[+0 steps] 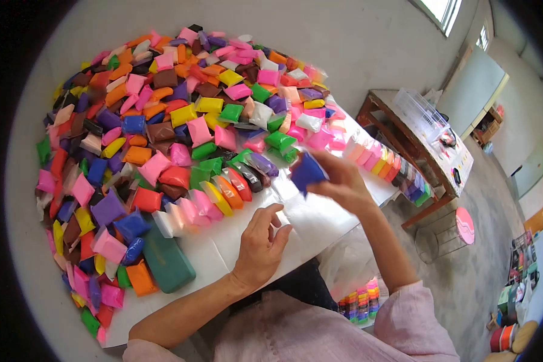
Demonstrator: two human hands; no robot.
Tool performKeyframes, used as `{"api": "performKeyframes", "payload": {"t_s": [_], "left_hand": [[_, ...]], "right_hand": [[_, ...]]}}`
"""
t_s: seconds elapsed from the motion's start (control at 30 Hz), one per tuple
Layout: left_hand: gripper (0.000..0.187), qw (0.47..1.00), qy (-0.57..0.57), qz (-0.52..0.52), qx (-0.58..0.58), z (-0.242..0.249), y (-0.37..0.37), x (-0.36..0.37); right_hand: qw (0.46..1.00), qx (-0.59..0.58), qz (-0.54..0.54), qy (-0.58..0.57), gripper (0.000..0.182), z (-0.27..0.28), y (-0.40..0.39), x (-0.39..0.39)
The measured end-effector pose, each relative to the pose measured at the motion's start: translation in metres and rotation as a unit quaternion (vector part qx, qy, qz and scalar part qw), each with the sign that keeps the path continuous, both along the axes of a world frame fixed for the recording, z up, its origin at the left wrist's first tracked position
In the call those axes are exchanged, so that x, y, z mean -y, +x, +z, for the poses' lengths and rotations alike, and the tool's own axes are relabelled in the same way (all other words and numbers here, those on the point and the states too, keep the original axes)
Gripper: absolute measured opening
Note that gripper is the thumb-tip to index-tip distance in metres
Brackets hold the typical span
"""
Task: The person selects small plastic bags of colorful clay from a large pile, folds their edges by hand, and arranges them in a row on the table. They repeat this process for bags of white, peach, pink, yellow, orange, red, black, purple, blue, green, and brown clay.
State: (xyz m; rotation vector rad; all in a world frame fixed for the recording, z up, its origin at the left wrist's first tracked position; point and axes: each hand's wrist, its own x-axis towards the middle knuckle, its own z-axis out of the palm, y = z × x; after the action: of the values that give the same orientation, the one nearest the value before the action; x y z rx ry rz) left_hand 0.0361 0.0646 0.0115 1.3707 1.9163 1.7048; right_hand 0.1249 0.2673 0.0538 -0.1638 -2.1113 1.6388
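In the head view my right hand grips a blue packet, somewhat blurred, just above the table. My left hand hovers near the table's front edge, fingers loosely curled and apart from the thumb, with nothing visible in it. Ahead of it, a row of upright packets runs from white through pink, yellow, orange and red to black, ending by a purple packet. The yellow packet and orange packet stand within that row. A green case lies left of my left hand.
A big heap of colourful packets covers the white table. Another packet row lines its right end. Below, stacked packets sit near clear plastic. A wooden side table carries a wire basket; a pink-topped stool stands nearby.
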Motion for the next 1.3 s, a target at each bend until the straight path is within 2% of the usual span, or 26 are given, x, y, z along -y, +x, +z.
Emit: {"api": "performKeyframes", "payload": {"t_s": [0.07,0.17,0.27,0.3,0.53,0.63,0.73,0.9,1.0,1.03,1.1,1.23,1.3], "left_hand": [[0.027,1.0,-0.008,-0.02,-0.023,-0.004,-0.001,-0.001],[0.024,0.998,0.003,-0.035,-0.057,-0.005,-0.001,-0.001],[0.021,0.996,-0.018,-0.038,-0.081,-0.006,-0.003,0.001],[0.014,0.993,0.007,-0.029,-0.113,-0.008,-0.004,-0.001],[0.011,0.988,0.005,-0.046,-0.15,-0.01,-0.004,-0.004],[0.01,0.986,-0.004,-0.049,-0.158,-0.006,-0.003,-0.003],[0.011,0.983,-0.007,-0.054,-0.175,-0.005,-0.004,-0.003],[0.011,0.984,-0.005,-0.057,-0.167,-0.008,-0.003,-0.004],[0.011,0.985,-0.029,-0.069,-0.159,-0.008,-0.002,-0.002],[0.011,0.984,-0.026,-0.07,-0.164,-0.007,-0.001,-0.002],[0.011,0.983,-0.019,-0.066,-0.173,-0.005,-0.001,-0.003],[0.012,0.968,-0.005,-0.09,-0.236,-0.007,-0.001,-0.005],[0.013,0.953,-0.01,-0.099,-0.285,-0.008,0.002,-0.005]], "right_hand": [[0.991,0.047,-0.045,0.114,0.06,0.01,-0.031,-0.017],[0.971,0.102,-0.014,0.214,0.059,0.009,-0.071,-0.034],[0.965,0.127,0.052,0.225,0.058,0.01,-0.089,-0.038],[0.943,0.144,0.048,0.297,0.059,0.006,-0.094,-0.039],[0.929,0.124,0.029,0.348,0.055,-0.005,-0.085,-0.036],[0.939,0.105,0.024,0.326,0.056,-0.01,-0.086,-0.036],[0.925,0.086,0.0,0.371,0.056,-0.015,-0.086,-0.032],[0.908,0.114,-0.04,0.4,0.062,-0.004,-0.072,-0.02],[0.904,0.047,-0.101,0.414,0.055,0.005,-0.046,-0.005],[0.916,0.06,-0.109,0.381,0.046,0.006,-0.035,0.003],[0.914,0.076,-0.094,0.388,0.039,-0.001,-0.015,0.007],[0.909,0.029,-0.136,0.393,0.025,-0.005,-0.006,-0.007],[0.904,0.045,-0.177,0.386,0.021,0.001,-0.016,-0.019]]}}
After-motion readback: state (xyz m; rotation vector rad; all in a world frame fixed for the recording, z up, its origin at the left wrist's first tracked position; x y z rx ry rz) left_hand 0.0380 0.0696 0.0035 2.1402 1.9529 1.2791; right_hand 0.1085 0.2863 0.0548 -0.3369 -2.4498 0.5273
